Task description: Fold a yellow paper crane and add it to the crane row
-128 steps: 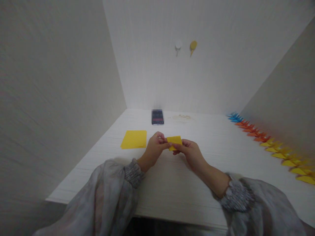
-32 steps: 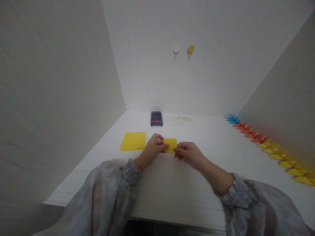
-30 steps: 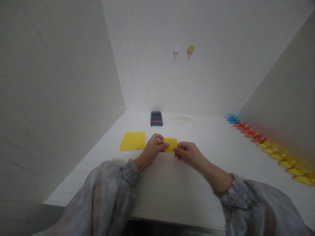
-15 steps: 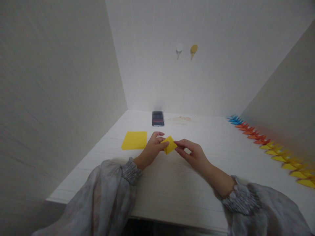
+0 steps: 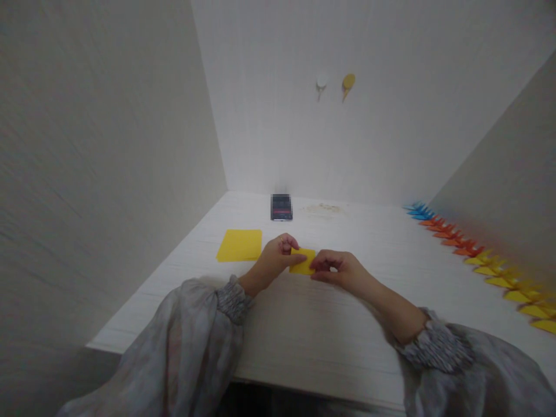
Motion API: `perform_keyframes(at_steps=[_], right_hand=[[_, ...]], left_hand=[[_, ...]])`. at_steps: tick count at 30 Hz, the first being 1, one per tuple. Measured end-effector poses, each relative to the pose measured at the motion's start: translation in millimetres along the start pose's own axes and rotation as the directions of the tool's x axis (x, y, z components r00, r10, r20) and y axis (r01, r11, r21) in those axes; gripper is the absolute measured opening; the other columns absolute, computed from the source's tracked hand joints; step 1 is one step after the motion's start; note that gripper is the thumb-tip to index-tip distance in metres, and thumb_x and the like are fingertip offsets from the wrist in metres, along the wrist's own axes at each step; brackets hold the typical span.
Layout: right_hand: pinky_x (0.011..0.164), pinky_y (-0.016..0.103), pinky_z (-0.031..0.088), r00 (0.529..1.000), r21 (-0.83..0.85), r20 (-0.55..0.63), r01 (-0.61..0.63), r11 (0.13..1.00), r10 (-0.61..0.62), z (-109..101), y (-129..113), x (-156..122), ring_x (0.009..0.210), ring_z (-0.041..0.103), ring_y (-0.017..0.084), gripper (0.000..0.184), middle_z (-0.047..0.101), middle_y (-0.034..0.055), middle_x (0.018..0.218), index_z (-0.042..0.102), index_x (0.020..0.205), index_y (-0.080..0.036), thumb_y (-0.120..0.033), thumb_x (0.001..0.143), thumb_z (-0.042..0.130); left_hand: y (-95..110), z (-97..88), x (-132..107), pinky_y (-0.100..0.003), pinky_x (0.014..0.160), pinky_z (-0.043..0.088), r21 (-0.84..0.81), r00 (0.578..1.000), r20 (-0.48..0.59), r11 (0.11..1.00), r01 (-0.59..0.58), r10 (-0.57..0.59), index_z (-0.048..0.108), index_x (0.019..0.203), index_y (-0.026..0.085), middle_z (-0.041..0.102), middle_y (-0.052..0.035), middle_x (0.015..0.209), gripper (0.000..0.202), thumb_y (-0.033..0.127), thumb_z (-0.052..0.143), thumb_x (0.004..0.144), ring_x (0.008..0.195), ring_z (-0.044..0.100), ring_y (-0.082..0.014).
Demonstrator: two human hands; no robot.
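A small folded piece of yellow origami paper (image 5: pixel 299 268) is held between my hands above the white table. My left hand (image 5: pixel 278 255) pinches its left side, the thumb lying across the front face. At the right edge of the paper, the thumb and fingers of my right hand (image 5: pixel 341 267) close on it. The paper looks like a small rectangle with its long sides nearly level. Its back and the fingertips behind it are hidden.
Left of my hands lies a stack of yellow paper squares (image 5: pixel 240 245). A phone (image 5: pixel 281 207) sits near the back wall. Along the right wall runs a row of folded paper cranes (image 5: pixel 460 240) in blue, orange and yellow. Two hooks (image 5: pixel 348 81) are on the back wall.
The folded paper has turned from standing on a corner to lying level. My right hand has shifted its hold along the right edge. The whole view has moved slightly.
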State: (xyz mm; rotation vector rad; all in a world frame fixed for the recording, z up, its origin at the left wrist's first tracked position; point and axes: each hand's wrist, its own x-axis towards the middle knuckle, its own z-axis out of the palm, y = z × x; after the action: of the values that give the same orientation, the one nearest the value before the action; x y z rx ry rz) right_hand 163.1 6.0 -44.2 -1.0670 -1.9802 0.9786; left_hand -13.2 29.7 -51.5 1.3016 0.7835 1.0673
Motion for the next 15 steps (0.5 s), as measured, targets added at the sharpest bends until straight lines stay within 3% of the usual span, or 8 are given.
perform_keyframes(at_steps=[3, 6, 10, 15], right_hand=[[0.05, 0.023, 0.037, 0.999, -0.045, -0.036, 0.029, 0.999, -0.031, -0.5, -2.2, -0.5, 0.052, 0.044, 0.009, 0.015, 0.053, -0.0016, 0.06, 0.062, 0.073, -0.018, -0.031, 0.067, 0.064], [0.052, 0.024, 0.038, 0.987, -0.133, -0.063, 0.139, 0.981, -0.148, -1.5, -5.5, -1.3, 0.055, 0.046, 0.01, 0.011, 0.055, 0.0, 0.063, 0.064, 0.073, -0.019, -0.03, 0.072, 0.059], [0.056, 0.025, 0.04, 0.948, -0.24, -0.162, 0.231, 0.943, -0.273, -0.2, -8.2, -1.6, 0.062, 0.046, 0.012, 0.009, 0.047, 0.0006, 0.068, 0.062, 0.071, -0.021, -0.028, 0.075, 0.057], [0.08, 0.034, 0.039, 0.906, -0.284, -0.288, 0.229, 0.931, -0.311, 5.5, -4.1, 0.0, 0.093, 0.045, 0.019, 0.007, 0.044, 0.0063, 0.094, 0.055, 0.072, -0.02, -0.025, 0.077, 0.052]], left_hand=[[1.5, 1.3, -0.3, -0.019, 0.05, 0.037, -0.001, 0.999, 0.026, 1.0, 0.019, -0.019, 0.044, 0.071, 0.015, 0.05, 0.0068, 0.055, 0.032, 0.021, 0.07, 0.053, 0.049, 0.049, -0.0053], [2.6, 1.9, -0.7, -0.018, 0.05, 0.036, 0.015, 0.999, 0.03, 1.0, 0.014, -0.014, 0.047, 0.071, 0.014, 0.049, 0.0071, 0.054, 0.027, 0.021, 0.068, 0.055, 0.048, 0.047, -0.0044], [5.5, 3.7, -3.1, -0.017, 0.048, 0.035, -0.007, 0.997, 0.079, 1.0, -0.003, 0.003, 0.049, 0.073, 0.014, 0.048, 0.0074, 0.053, 0.024, 0.019, 0.067, 0.057, 0.047, 0.046, -0.0036], [8.4, 5.8, -6.8, -0.018, 0.051, 0.04, -0.071, 0.991, 0.134, 0.997, 0.006, 0.003, 0.051, 0.08, 0.014, 0.049, 0.0073, 0.055, 0.026, 0.015, 0.065, 0.058, 0.05, 0.049, -0.0044]])
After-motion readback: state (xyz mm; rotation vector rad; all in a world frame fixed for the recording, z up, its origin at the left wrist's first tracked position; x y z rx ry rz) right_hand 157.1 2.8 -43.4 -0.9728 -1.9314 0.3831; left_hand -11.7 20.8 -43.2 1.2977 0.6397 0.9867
